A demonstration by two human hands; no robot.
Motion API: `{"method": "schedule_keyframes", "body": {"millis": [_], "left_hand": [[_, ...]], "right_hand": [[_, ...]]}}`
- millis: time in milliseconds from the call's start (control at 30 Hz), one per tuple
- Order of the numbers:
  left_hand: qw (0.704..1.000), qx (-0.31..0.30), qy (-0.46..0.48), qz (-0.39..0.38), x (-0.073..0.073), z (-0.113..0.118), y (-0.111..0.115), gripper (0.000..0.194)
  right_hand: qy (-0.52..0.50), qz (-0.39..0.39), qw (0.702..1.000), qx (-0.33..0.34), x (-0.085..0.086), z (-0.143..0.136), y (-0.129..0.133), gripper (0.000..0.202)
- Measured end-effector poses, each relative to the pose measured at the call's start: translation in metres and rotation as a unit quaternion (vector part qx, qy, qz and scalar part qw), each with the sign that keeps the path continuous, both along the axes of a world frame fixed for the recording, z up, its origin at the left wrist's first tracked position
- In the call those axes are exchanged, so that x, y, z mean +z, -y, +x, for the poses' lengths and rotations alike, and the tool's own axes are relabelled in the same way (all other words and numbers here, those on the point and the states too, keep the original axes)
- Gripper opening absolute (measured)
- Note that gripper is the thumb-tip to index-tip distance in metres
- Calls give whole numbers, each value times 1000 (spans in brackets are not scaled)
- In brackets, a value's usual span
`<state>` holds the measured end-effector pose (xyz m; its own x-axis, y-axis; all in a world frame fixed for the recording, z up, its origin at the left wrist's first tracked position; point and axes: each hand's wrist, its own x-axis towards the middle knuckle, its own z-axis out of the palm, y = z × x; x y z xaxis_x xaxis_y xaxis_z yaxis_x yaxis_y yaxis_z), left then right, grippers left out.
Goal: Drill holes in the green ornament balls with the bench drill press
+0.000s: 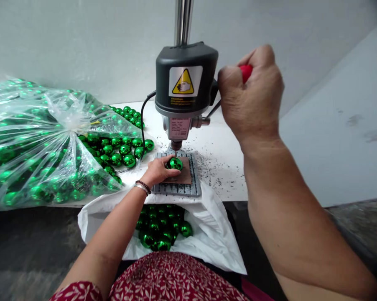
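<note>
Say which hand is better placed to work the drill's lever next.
Probably the right hand: it grips the red lever knob, while the left hand holds the green ball under the drill bit.

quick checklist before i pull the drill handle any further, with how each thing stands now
1. Ball steadied: ok, the left hand grips it over the board.
2. Handle held: ok, in the right hand.
3. Bit touching the ball: cannot tell.
4. Fingers well away from the bit: not ok, they are close.
5. Wrist bare: not ok, bracelets on the left.
6. Table clean: not ok, shavings scattered.
</note>
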<state>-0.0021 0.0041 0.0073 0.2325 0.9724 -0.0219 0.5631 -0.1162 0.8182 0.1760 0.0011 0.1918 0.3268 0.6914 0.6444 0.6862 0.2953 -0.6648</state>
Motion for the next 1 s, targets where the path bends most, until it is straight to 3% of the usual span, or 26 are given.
{"method": "schedule_keyframes", "body": {"millis": [267, 433, 633, 1000], "left_hand": [[1000, -2, 10, 7, -9, -2, -4, 62], [1000, -10, 6, 12, -11, -2, -4, 60], [1000, -10, 16, 6, -9, -3, -3, 64], [994, 2, -106, 29, 3, 1, 2, 63]], "right_hand": [[66, 82, 994, 6, -27, 6, 30, 13], [117, 54, 992, 3, -33, 11, 41, 8], [88, 70, 994, 11, -50, 8, 49, 14], [72, 114, 991, 7, -69, 5, 49, 25]]}}
